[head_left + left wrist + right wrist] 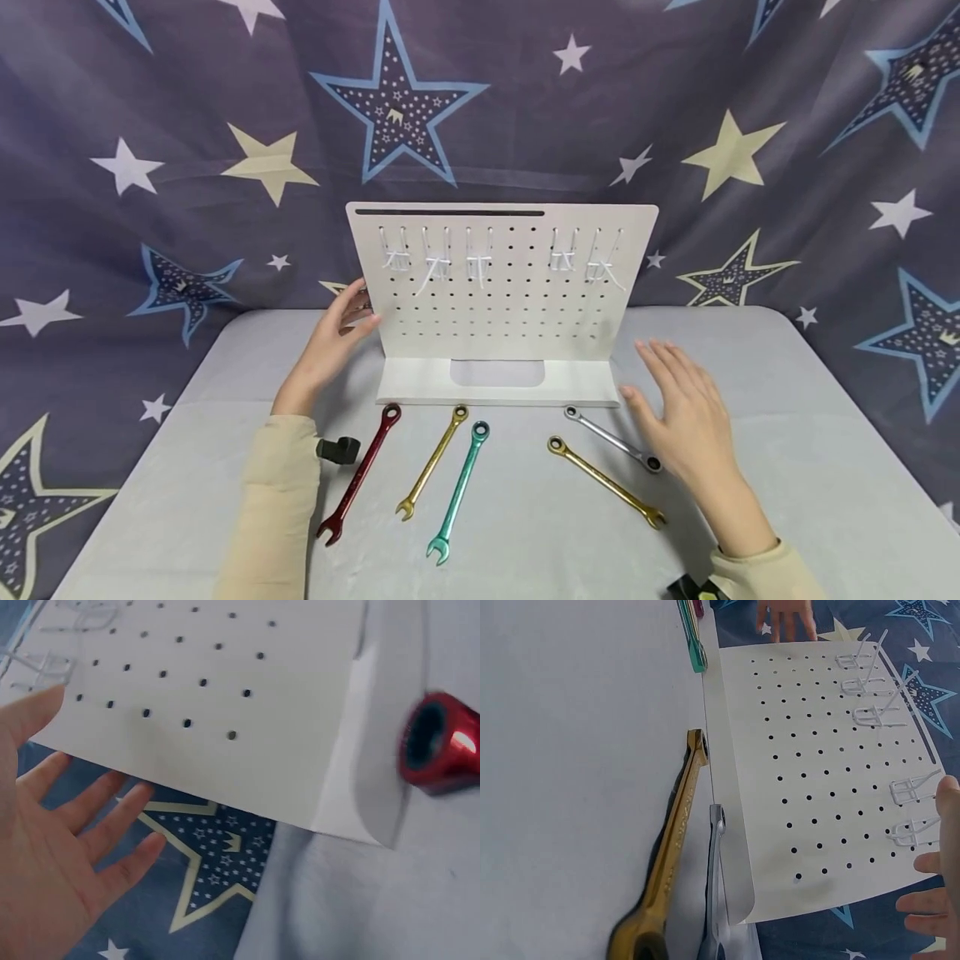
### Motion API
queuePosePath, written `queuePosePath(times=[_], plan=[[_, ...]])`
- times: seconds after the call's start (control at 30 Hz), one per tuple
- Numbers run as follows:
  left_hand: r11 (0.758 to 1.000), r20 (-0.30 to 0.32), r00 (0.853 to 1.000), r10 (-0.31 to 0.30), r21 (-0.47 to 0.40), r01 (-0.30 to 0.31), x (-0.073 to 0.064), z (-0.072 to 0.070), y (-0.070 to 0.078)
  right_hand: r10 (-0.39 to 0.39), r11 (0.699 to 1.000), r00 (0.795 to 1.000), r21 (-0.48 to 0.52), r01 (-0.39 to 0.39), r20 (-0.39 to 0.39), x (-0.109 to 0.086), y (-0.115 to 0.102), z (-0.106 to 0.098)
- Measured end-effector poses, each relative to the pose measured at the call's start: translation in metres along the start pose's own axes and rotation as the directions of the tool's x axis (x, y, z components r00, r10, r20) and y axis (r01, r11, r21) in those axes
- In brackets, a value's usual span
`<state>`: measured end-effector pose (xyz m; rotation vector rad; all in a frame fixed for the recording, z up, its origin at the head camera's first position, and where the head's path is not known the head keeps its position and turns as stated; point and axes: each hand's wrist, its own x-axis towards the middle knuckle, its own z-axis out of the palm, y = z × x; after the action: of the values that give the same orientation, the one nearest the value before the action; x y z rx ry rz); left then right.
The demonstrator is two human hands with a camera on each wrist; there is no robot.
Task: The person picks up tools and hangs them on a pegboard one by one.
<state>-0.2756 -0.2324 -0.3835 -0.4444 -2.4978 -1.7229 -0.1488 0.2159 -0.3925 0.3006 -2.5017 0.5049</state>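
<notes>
A white pegboard stand (502, 308) stands upright on the table, with several white wire hooks (480, 265) along its upper part. My left hand (330, 342) is at the board's left edge, its thumb toward the front face and its fingers spread beside the edge (82, 847). To the right of the board, my right hand (690, 408) hovers with fingers extended, holding nothing. Beneath it lies a silver ratcheting wrench (611, 438), with a gold wrench (607, 482) nearer the front. Left of these lie a red wrench (360, 475), another gold wrench (432, 462) and a green wrench (458, 492).
The table (795, 417) has a light grey cover. Behind it hangs a dark curtain (525, 108) printed with stars. The pegboard's base (420, 383) reaches forward, close to the upper ends of the wrenches.
</notes>
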Motion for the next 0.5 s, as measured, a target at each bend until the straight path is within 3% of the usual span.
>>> queuePosePath(times=[0.17,0.37,0.5], plan=[[1.0,-0.026,1.0,0.013,0.024,-0.012,-0.002,-0.002,-0.01,-0.028,0.999,1.0,0.032,0.028,0.003,0.002,-0.001,0.002],[1.0,-0.031,0.999,0.015,0.021,-0.014,0.007,-0.003,-0.019,-0.101,0.991,0.994,0.086,0.098,0.029,0.005,0.003,-0.005],[0.999,0.003,1.0,-0.024,0.024,0.024,0.009,0.0,-0.025,-0.07,0.991,0.994,0.115,0.06,0.084,0.002,0.007,-0.009]])
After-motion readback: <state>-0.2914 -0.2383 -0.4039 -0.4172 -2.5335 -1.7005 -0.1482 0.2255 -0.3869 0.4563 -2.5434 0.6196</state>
